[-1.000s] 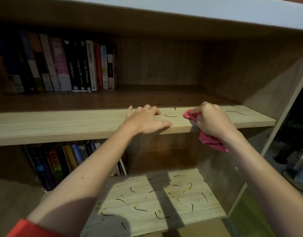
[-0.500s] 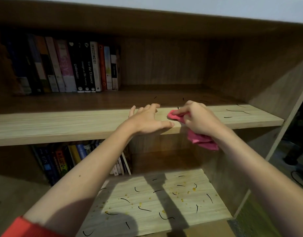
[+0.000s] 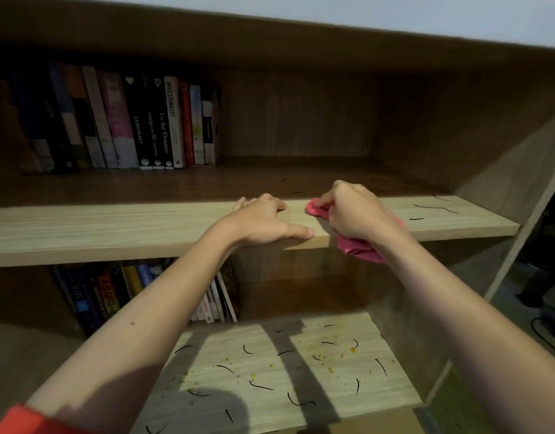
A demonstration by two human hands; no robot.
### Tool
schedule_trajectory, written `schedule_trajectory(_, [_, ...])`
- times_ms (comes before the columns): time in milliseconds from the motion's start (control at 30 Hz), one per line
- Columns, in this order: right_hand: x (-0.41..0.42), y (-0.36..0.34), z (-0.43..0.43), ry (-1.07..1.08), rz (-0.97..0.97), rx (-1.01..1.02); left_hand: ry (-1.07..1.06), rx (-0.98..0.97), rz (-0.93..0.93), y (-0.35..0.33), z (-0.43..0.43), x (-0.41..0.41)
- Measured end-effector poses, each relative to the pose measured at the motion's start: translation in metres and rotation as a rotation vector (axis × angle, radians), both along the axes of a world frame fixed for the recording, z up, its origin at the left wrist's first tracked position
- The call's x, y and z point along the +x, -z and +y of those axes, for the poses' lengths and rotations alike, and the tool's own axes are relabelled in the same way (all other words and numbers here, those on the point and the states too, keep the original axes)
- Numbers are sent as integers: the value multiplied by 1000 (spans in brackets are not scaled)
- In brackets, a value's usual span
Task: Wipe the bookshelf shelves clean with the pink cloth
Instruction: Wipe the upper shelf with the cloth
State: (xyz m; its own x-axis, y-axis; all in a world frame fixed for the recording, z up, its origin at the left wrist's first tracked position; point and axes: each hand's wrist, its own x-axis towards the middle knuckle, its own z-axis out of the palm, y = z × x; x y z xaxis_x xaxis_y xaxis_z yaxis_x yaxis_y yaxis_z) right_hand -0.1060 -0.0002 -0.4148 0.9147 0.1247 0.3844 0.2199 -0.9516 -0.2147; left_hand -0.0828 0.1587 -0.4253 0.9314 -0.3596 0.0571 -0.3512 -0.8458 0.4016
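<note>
Gripping pink cloth [image 3: 360, 249], rt fingers [image 3: 327, 200] curled.

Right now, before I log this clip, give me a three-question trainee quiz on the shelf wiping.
1. True or false: the left hand holds the pink cloth.
2. Which shelf carries yellow crumbs as well as dark strands? A) upper shelf B) lower shelf
3. Fill in: on the upper shelf, the remaining dark strands lie to the ____ of the right hand.

Key: 1 false, the right hand grips it while the left rests flat on the shelf edge; 2 B; 3 right.
</note>
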Motion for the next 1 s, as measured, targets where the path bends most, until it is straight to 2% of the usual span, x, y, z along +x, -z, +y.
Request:
schedule_trajectory(100, [-2, 2, 6, -108, 40, 4, 5, 1, -11, 1, 0, 0])
schedule_trajectory(167, [2, -2, -2, -66, 77, 45, 10, 8, -13, 1, 0, 0])
schedule_trajectory(267, [4, 0, -3, 17, 26, 25, 5, -12, -25, 2, 1, 2])
schedule_trajectory(400, [-16, 8, -15, -100, 69, 85, 5, 3, -40, 3, 0, 3])
schedule_trajectory(500, [-17, 7, -43, 26, 35, 143, -3, -28, 20, -4, 0, 6])
schedule_trajectory(667, [-8, 15, -46, 144, -5, 32, -53, -81, -212, -10, -15, 22])
schedule_trajectory(1000, [67, -7, -25, 61, 181, -21, 21, -92, -165, 4, -25, 40])
